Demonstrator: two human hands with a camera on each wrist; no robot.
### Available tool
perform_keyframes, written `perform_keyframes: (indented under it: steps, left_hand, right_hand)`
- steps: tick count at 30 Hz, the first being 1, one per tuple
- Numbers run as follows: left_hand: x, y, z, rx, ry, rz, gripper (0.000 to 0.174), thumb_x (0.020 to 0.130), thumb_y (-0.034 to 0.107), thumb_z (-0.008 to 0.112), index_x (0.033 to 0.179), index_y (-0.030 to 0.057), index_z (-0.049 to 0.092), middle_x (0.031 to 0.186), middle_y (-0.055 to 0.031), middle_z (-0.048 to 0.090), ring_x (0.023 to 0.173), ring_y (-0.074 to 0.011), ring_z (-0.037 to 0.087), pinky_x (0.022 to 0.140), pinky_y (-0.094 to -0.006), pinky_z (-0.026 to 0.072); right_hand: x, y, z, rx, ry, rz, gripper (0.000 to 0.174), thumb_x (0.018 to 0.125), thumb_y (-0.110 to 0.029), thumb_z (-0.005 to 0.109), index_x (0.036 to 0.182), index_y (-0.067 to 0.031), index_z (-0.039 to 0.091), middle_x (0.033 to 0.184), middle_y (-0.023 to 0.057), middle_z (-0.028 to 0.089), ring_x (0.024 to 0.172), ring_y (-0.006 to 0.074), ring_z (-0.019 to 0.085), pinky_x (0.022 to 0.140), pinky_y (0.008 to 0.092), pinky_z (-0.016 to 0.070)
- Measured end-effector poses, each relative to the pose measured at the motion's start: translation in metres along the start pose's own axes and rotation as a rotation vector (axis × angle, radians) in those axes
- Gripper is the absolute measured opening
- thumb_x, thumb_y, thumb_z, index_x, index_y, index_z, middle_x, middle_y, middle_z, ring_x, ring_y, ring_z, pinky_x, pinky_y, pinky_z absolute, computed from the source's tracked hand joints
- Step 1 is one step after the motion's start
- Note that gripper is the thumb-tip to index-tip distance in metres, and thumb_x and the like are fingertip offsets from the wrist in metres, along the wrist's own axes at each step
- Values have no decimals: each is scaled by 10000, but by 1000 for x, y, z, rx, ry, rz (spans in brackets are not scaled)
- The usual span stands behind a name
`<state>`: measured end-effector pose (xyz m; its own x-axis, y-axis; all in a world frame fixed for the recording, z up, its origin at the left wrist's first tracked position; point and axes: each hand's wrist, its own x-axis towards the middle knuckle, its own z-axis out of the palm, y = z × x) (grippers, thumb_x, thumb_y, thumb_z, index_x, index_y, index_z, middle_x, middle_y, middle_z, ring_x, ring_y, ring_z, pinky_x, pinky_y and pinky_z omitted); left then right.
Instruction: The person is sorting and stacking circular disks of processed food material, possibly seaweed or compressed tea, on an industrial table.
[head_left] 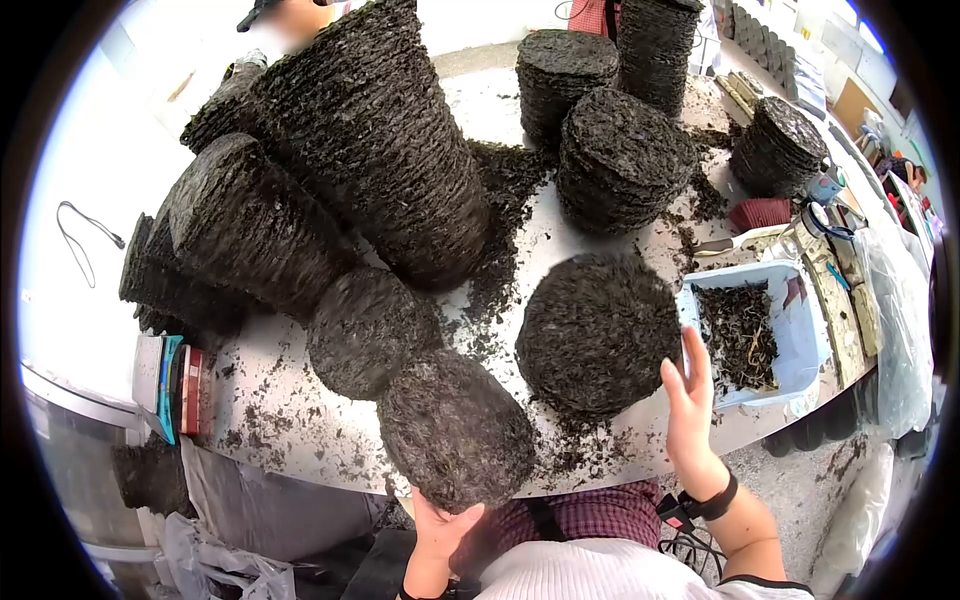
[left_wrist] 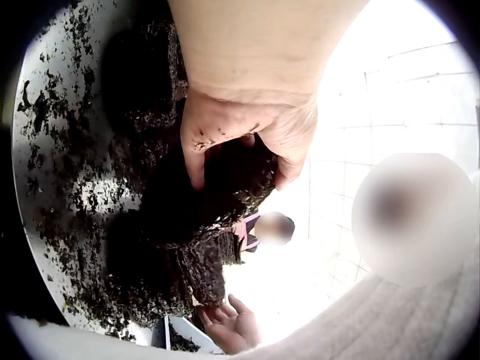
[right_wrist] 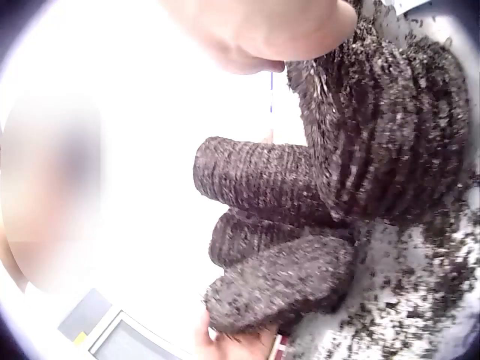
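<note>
The blue tub (head_left: 797,345) stands on the surface (head_left: 290,375), with dark scraps (head_left: 737,335) inside. Just left of it sits a round dark stack (head_left: 598,335); the right hand (head_left: 690,408), fingers loosely straight and grasping nothing, is at that stack's edge, between it and the tub, though whether they touch is unclear. Farther left of the tub and nearer the person, the left hand (head_left: 438,530) grips a round dark slab (head_left: 457,430) by its near edge. Well left of the tub and beyond the slab leans a tall stack (head_left: 380,140).
</note>
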<state>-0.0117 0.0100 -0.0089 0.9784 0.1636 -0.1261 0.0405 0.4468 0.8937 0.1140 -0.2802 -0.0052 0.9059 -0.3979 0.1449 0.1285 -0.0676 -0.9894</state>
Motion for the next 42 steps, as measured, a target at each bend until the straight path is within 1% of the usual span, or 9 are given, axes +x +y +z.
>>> perform_keyframes:
  steps: [1, 8, 16, 18, 25, 28, 33, 37, 42]
  left_hand:
    - [1, -2, -2, 62, -23, -6, 927, 708, -125, 715, 1433, 44, 163, 1362, -153, 370, 1237, -279, 453, 1034, -427, 416]
    - [2, -19, 16, 28, -102, 45, 914, 706, -126, 714, 1419, 45, 168, 1349, -162, 400, 1245, -260, 447, 1025, -413, 421]
    - [2, -7, 18, 12, -61, 82, 845, 689, -91, 747, 1373, 4, 260, 1281, -157, 496, 1160, -266, 533, 977, -395, 461]
    - [2, -6, 15, 22, -75, 70, 847, 691, -83, 753, 1378, -1, 263, 1290, -152, 489, 1162, -269, 529, 985, -401, 449]
    - [-1, 1, 6, -25, 46, 78, 820, 702, 26, 803, 1365, -10, 323, 1246, -125, 519, 1133, -245, 530, 971, -391, 439]
    - [0, 4, 9, -68, 120, 17, 819, 699, 76, 814, 1364, 3, 340, 1233, -120, 523, 1093, -250, 549, 930, -395, 464]
    - [-5, 6, 13, -63, 130, 1, 868, 681, 157, 843, 1380, 28, 345, 1304, -139, 488, 1172, -317, 520, 981, -469, 453]
    - [2, 23, 43, -99, -21, 89, 929, 687, 243, 851, 1400, 65, 283, 1376, -144, 415, 1277, -325, 428, 1002, -497, 446]
    - [12, 25, 32, -11, -40, 49, 677, 762, 245, 783, 1266, 161, 339, 1428, -185, 341, 1356, -351, 325, 1051, -546, 383]
  right_hand:
    - [-5, -3, -5, -124, -96, -57, 648, 902, -78, 575, 1455, 21, 251, 1511, 197, 261, 1414, 269, 247, 1154, 375, 185]
    - [-70, -53, 52, -291, -1005, -541, 496, 763, -199, 750, 1202, -26, 597, 1310, 170, 550, 1199, 282, 553, 977, 374, 473]
    - [-74, -50, 61, -173, -902, -577, 311, 802, -62, 673, 1103, 3, 627, 1199, 135, 629, 1067, 267, 636, 861, 322, 546]
    - [-70, -50, 53, -70, -882, -286, 299, 817, -25, 648, 1115, -12, 630, 1186, 140, 636, 1042, 276, 647, 845, 340, 554]
    - [-18, -35, 15, 448, 130, 400, 277, 940, -123, 568, 1177, 17, 598, 956, 4, 620, 803, 90, 560, 755, 236, 478]
    - [-14, -4, -1, -33, 133, -42, 378, 868, -46, 607, 1241, -34, 545, 1151, 68, 585, 1034, 150, 545, 879, 277, 438]
    - [-50, -45, 27, -223, -797, -551, 563, 738, -91, 687, 1274, -38, 525, 1313, 145, 512, 1144, 301, 532, 986, 400, 423]
    - [-57, -37, 63, -303, -931, -767, 579, 660, -55, 661, 1231, -27, 571, 1271, 139, 577, 1173, 289, 562, 971, 383, 482]
    - [-41, -41, 41, -124, -486, -24, 300, 852, -21, 627, 1147, 31, 600, 920, 126, 684, 829, 214, 680, 763, 311, 534]
